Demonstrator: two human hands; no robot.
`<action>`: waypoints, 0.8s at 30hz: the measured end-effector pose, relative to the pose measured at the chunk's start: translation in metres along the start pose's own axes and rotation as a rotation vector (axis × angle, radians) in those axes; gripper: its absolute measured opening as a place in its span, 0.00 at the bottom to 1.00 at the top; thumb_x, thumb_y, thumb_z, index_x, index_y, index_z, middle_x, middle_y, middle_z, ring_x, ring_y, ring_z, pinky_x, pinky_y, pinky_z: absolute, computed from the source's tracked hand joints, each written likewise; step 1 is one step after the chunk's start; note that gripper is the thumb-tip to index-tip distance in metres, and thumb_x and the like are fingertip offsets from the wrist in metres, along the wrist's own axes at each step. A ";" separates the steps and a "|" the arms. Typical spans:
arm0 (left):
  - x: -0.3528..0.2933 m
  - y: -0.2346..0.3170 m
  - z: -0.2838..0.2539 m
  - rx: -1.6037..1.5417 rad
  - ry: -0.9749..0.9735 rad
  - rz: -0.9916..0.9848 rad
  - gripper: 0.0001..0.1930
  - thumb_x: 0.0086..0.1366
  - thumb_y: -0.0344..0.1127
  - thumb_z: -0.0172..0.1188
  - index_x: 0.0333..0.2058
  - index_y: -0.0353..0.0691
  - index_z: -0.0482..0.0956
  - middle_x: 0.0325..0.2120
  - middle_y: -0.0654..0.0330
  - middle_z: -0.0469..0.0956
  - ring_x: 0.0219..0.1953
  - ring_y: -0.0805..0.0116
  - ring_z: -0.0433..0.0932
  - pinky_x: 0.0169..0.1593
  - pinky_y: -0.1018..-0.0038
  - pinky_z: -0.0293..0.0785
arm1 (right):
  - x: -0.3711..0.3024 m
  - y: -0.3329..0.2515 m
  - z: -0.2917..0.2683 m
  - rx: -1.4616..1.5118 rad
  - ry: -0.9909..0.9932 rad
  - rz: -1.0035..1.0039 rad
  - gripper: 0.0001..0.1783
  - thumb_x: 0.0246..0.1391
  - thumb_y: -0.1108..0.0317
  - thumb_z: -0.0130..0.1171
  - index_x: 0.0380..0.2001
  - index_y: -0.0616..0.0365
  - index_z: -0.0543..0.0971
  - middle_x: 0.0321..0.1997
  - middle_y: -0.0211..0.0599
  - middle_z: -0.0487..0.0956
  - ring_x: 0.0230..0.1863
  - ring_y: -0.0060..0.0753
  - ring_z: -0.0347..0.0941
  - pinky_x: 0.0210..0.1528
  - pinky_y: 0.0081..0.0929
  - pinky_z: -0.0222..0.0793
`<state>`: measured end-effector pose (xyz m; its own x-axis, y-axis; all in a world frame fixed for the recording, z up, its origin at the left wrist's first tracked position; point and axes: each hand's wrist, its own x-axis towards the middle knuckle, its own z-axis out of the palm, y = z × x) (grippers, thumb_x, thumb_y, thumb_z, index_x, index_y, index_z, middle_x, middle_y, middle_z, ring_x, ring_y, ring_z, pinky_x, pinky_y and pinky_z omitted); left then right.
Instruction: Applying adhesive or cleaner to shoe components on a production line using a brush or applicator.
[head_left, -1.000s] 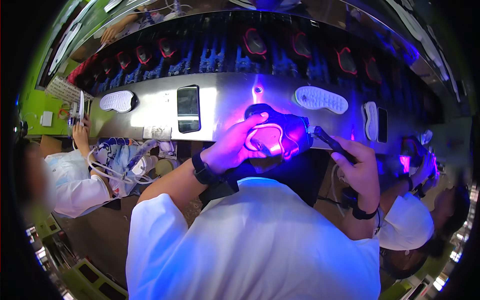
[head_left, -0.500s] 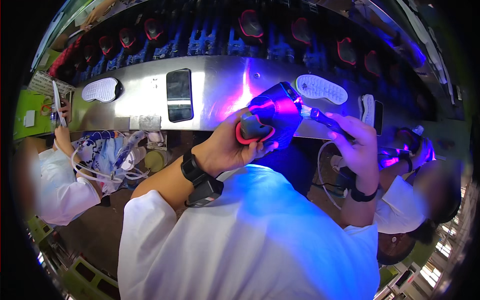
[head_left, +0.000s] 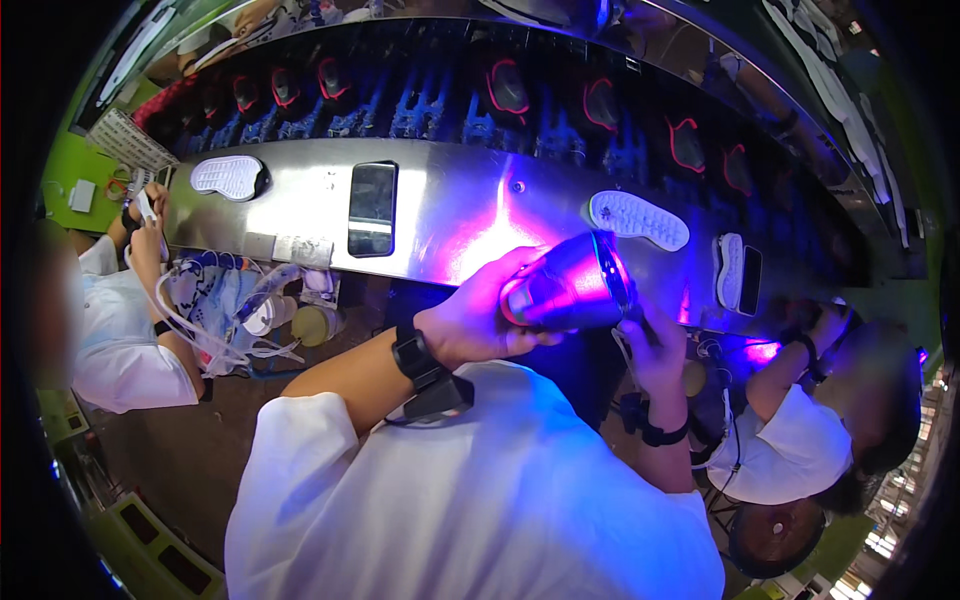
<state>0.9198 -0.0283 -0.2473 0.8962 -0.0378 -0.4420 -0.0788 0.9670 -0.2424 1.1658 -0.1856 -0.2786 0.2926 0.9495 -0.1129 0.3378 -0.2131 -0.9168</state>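
Note:
My left hand is wrapped round a dark shoe upper with a red-edged collar, gripping it at the heel end. The upper lies tilted, its underside facing right, and glows pink and violet under the light. My right hand is closed at the near right edge of that underside. The brush it grips, plain half a second ago, is now mostly hidden by the fingers and the upper. Beyond the upper, a white shoe sole rests on the metal bench, tread side showing.
Another white sole and a phone lie on the left; a third sole and phone on the right. Behind runs a dark rack carrying several red-edged uppers. Co-workers sit on both sides; tubes hang at left.
The upper has turned, hiding more of its collar and bringing its underside toward the right. My right hand has moved nearer and left, down along the underside's edge. The view has shifted slightly.

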 end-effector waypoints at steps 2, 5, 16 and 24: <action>0.005 0.000 0.026 0.098 0.221 0.160 0.20 0.69 0.49 0.58 0.50 0.41 0.75 0.39 0.51 0.81 0.37 0.56 0.84 0.43 0.69 0.83 | 0.018 -0.009 -0.001 -0.049 -0.096 0.134 0.23 0.56 0.77 0.63 0.56 0.63 0.77 0.45 0.43 0.83 0.44 0.30 0.80 0.50 0.27 0.73; 0.025 0.034 -0.009 0.362 -0.009 0.299 0.13 0.72 0.39 0.53 0.48 0.38 0.76 0.40 0.60 0.81 0.43 0.64 0.82 0.47 0.67 0.81 | 0.030 0.012 0.008 0.136 -0.040 0.166 0.22 0.59 0.76 0.61 0.56 0.67 0.76 0.45 0.40 0.83 0.44 0.25 0.78 0.50 0.25 0.73; -0.008 0.302 0.029 1.758 1.386 0.557 0.31 0.55 0.53 0.66 0.48 0.31 0.79 0.44 0.43 0.82 0.49 0.55 0.82 0.51 0.64 0.78 | 0.018 0.051 -0.026 0.333 -0.045 0.460 0.25 0.58 0.78 0.58 0.60 0.65 0.71 0.34 0.27 0.76 0.26 0.14 0.70 0.25 0.15 0.65; 0.001 0.428 -0.043 2.075 1.386 0.277 0.22 0.65 0.49 0.50 0.50 0.45 0.81 0.51 0.55 0.80 0.54 0.61 0.80 0.57 0.64 0.74 | -0.010 0.057 -0.038 0.268 0.294 0.485 0.22 0.61 0.75 0.55 0.59 0.62 0.70 0.29 0.27 0.74 0.18 0.13 0.65 0.15 0.14 0.55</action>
<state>0.8683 0.3748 -0.3885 0.2421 0.8038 -0.5435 0.9620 -0.1260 0.2423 1.2162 -0.2163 -0.3149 0.6032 0.6482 -0.4647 -0.1202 -0.5021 -0.8564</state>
